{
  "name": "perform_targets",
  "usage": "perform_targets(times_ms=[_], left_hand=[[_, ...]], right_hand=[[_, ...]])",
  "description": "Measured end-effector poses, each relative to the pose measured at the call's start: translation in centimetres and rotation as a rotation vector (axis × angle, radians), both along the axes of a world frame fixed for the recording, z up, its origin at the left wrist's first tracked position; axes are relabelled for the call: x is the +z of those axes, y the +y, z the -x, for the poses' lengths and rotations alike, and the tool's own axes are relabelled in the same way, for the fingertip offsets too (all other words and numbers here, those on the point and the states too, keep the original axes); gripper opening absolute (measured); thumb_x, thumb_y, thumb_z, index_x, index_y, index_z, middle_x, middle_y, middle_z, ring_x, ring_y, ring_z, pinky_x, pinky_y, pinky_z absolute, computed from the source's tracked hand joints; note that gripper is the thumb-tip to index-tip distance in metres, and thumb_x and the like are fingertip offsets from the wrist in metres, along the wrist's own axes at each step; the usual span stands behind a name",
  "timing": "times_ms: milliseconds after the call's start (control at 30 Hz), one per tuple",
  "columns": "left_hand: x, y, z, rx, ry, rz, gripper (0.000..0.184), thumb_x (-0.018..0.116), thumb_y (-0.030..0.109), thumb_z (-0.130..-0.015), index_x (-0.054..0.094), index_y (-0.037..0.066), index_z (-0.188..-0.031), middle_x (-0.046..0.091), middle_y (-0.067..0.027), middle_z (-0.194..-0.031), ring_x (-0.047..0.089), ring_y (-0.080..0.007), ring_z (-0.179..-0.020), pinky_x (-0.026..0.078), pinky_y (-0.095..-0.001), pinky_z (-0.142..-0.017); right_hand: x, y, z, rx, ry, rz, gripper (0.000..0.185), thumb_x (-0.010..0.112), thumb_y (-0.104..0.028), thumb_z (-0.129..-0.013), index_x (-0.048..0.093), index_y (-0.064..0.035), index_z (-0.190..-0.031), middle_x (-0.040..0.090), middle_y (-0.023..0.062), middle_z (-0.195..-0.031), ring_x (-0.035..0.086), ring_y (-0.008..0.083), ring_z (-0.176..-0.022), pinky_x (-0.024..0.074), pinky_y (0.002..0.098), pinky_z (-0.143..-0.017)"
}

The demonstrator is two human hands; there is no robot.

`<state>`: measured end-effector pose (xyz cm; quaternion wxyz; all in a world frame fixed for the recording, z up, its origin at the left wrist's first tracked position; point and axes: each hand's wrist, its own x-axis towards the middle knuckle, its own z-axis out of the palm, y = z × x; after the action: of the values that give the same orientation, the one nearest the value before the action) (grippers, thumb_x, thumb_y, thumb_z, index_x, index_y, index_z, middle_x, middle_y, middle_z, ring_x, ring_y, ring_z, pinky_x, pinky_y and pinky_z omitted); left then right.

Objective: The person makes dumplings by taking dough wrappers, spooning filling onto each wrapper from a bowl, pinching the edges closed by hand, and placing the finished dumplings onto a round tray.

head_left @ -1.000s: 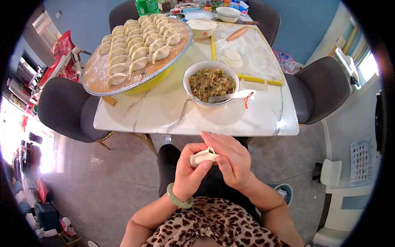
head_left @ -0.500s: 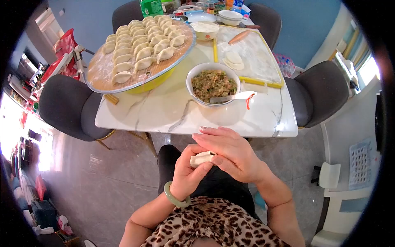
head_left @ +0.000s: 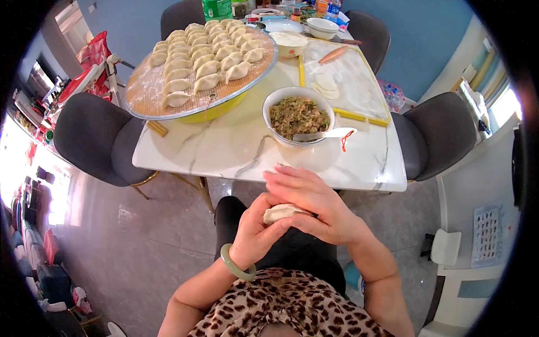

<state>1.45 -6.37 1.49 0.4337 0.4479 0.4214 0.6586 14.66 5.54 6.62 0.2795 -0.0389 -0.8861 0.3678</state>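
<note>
A single pale dumpling is held between both hands just off the table's near edge. My left hand, with a green bangle at the wrist, wraps round its left side. My right hand presses its right end with thumb and palm, covering that part. Beyond, on the table, a bowl of filling has a white-handled spatula resting in it. Rows of shaped dumplings stand on a round board at the left. Flat wrappers lie on a floured, yellow-edged mat.
The white marble table holds a flour bowl, a wooden rolling pin, stacked white bowls and bottles at the back. Dark chairs stand on both sides. A bin is on the floor beside my right arm.
The right hand has shifted over the dumpling, and the opening seen at its right end is now hidden. The view has moved, so the table items appear slightly lower and further right.
</note>
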Motion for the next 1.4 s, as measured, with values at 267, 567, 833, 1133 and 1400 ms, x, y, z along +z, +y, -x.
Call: perform_targets(times_ms=[267, 567, 833, 1133, 1400], left_hand=[[0.3, 0.1, 0.2, -0.028, -0.09, 0.066, 0.029, 0.058, 0.012, -0.093, 0.049, 0.002, -0.118, 0.06, -0.0036, -0.101, 0.056, -0.0076, -0.085, 0.048, -0.0224, -0.073], [0.2, 1.6, -0.6, -0.046, -0.125, 0.025, 0.026, 0.053, 0.007, -0.093, 0.049, 0.002, -0.118, 0.061, -0.0054, -0.087, 0.058, -0.0099, -0.067, 0.049, -0.0225, -0.061], [-0.3, 3.7, -1.1, 0.326, 0.289, -0.106, 0.024, 0.042, 0.019, -0.096, 0.056, -0.001, -0.101, 0.06, -0.0076, -0.076, 0.053, -0.0104, -0.058, 0.044, -0.0244, -0.054], [-0.4, 3.8, -0.4, -0.008, -0.279, 0.368, 0.033, 0.033, 0.026, -0.099, 0.054, 0.0, -0.102, 0.062, -0.0111, -0.081, 0.062, -0.0181, -0.065, 0.052, -0.0286, -0.056], [-2.2, 2.9, -1.6, 0.181, -0.253, 0.347, 0.026, 0.039, 0.02, -0.097, 0.056, 0.001, -0.095, 0.057, -0.0032, -0.079, 0.057, -0.0133, -0.064, 0.046, -0.0255, -0.048]], right_hand=[[-2.2, 1.0, 0.7, 0.077, -0.06, -0.038, 0.06, 0.061, -0.023, -0.088, 0.038, -0.0032, -0.139, 0.039, 0.0143, -0.144, 0.031, 0.0275, -0.137, 0.0273, 0.0415, -0.109], [-4.7, -1.5, 2.9, 0.184, 0.332, 0.874, 0.065, 0.045, -0.042, -0.095, 0.027, -0.0034, -0.144, 0.038, 0.0227, -0.142, 0.04, 0.0333, -0.13, 0.0297, 0.0433, -0.108], [-5.0, -1.9, 3.4, 0.055, 0.389, 0.932, 0.051, 0.031, -0.033, -0.099, 0.039, 0.0002, -0.137, 0.045, 0.0229, -0.135, 0.048, 0.0293, -0.121, 0.0339, 0.0412, -0.105], [-5.9, -1.4, 3.2, -0.062, 0.221, 1.276, 0.042, 0.029, -0.021, -0.095, 0.049, 0.0016, -0.124, 0.054, 0.0197, -0.125, 0.059, 0.0206, -0.105, 0.0436, 0.0168, -0.046], [-7.6, -3.4, 4.1, -0.089, 0.363, 1.322, 0.033, 0.031, -0.015, -0.09, 0.054, 0.0021, -0.108, 0.06, 0.0185, -0.108, 0.06, 0.0232, -0.1, 0.0508, 0.0269, -0.07]])
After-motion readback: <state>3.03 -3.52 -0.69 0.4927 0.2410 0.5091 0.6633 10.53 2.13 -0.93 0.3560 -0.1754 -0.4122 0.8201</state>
